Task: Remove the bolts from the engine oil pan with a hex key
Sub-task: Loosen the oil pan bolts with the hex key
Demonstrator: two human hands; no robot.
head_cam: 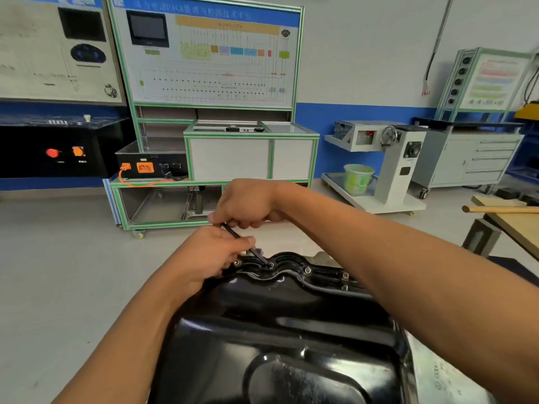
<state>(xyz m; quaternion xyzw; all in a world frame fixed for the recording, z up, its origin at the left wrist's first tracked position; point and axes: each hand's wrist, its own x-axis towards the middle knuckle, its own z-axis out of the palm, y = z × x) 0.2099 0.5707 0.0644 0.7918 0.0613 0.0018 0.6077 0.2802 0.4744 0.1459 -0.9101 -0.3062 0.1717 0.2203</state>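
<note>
We see the black oil pan (277,319) filling the lower middle of the view, its glossy underside turned up and its flange along the far edge. The right hand (245,204) reaches in from the right and is closed tight, fingers curled round the upper end of the hex key (232,232). The left hand (210,255) sits just below it against the pan's far left corner, its thumb and fingertips pinching the lower shaft of the key, the other fingers folded under. The key slants down to the right from between the two hands, and its tip sits in the head of a bolt (271,265) on the scalloped flange. We count three more bolts in the same row: one (236,263) beside the left fingers and two (307,270) (345,275) further right. Behind stand a green-framed training board (204,53) and a green bucket (358,177).
</note>
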